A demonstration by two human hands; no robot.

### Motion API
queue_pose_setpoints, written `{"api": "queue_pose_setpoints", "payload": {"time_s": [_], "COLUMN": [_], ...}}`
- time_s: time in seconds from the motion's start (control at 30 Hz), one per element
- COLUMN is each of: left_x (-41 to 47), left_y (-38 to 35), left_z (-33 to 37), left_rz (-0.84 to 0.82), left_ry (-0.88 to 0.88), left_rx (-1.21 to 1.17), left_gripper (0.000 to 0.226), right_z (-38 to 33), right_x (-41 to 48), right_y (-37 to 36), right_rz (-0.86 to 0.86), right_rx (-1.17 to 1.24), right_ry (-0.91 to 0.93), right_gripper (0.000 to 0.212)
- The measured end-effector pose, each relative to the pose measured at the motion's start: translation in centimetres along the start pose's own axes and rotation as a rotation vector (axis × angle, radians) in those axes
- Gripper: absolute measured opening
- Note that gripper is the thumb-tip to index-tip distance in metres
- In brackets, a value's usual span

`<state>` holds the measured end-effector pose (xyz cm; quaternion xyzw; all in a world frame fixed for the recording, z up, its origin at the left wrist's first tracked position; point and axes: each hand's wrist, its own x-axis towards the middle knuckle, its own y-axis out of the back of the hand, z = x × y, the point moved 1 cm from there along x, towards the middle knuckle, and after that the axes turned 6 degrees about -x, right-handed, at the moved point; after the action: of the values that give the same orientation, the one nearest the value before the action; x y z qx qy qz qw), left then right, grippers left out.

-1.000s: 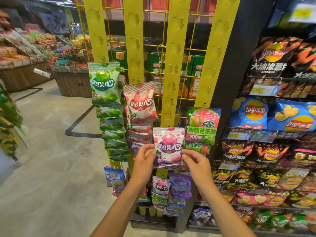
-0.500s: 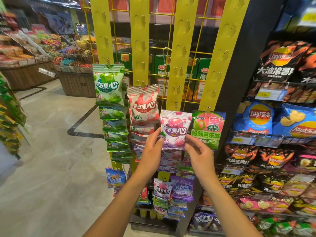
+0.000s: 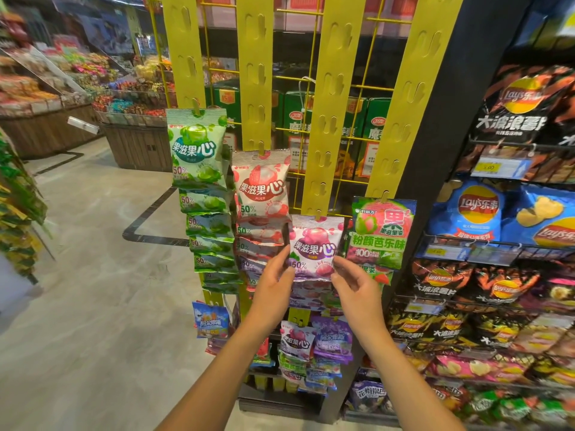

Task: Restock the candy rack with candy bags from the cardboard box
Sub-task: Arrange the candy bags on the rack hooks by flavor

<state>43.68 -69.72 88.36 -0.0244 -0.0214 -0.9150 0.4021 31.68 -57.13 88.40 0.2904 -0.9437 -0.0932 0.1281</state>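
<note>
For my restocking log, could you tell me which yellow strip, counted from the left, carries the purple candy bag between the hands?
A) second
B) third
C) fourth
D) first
B: the purple candy bag hangs from a hook on the third yellow strip, right of the red-and-white candy bags.

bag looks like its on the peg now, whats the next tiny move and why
Probably ease the left hand off the purple candy bag and see that it hangs by itself. Its top edge seems caught on a peg of the yellow hanging strip, the left fingers pinch its lower left edge, and the right hand is open beside its lower right corner.
</note>
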Motion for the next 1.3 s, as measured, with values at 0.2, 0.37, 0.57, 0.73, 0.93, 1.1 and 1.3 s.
{"api": "queue_pose_setpoints", "payload": {"time_s": [0.2,0.37,0.57,0.73,0.93,1.1,1.3], "left_x": [0.0,0.4,1.3,1.9,2.5,2.5,2.4], "left_y": [0.8,1.1,1.0,0.7,0.4,0.3,0.3], "left_z": [-2.7,-3.4,-4.2,-4.5,-4.7,-4.9,-4.6], "left_rz": [0.167,0.243,0.257,0.267,0.258,0.287,0.291], "left_ry": [0.063,0.178,0.295,0.355,0.392,0.388,0.370], "left_rx": [-0.078,-0.251,-0.360,-0.479,-0.558,-0.512,-0.443], "left_gripper": [0.030,0.013,0.009,0.011,0.016,0.017,0.022], "right_z": [1.9,2.5,2.3,2.3,2.6,3.1,2.6], "right_x": [0.2,0.4,0.5,0.7,1.0,1.3,1.6], "right_y": [-0.2,-0.9,-1.4,-1.5,-1.5,-1.7,-1.3], "right_rz": [0.057,0.123,0.136,0.120,0.143,0.158,0.143], "right_rx": [0.061,0.304,0.469,0.490,0.518,0.490,0.479], "right_ry": [-0.125,-0.329,-0.425,-0.473,-0.490,-0.502,-0.467], "right_gripper": [0.030,0.019,0.012,0.014,0.014,0.016,0.017]}}
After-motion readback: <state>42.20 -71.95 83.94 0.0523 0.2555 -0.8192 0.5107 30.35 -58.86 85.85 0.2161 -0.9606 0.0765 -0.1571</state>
